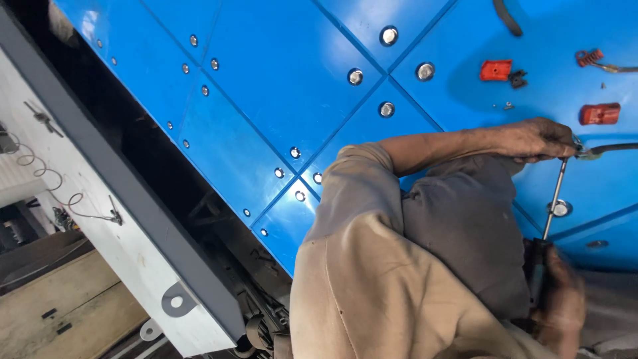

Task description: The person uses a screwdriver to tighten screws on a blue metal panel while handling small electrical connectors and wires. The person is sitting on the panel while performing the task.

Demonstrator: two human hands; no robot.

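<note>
Over the blue panel (286, 86), the left hand (531, 138) pinches a small metal part (585, 151) tight. The right hand (558, 286) wraps around the screwdriver (553, 199); keep it straight and steady.

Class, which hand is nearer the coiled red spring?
Left. The left hand, gripping a cable, is below-left of the spring; the right hand, holding the screwdriver, is far lower.
</note>
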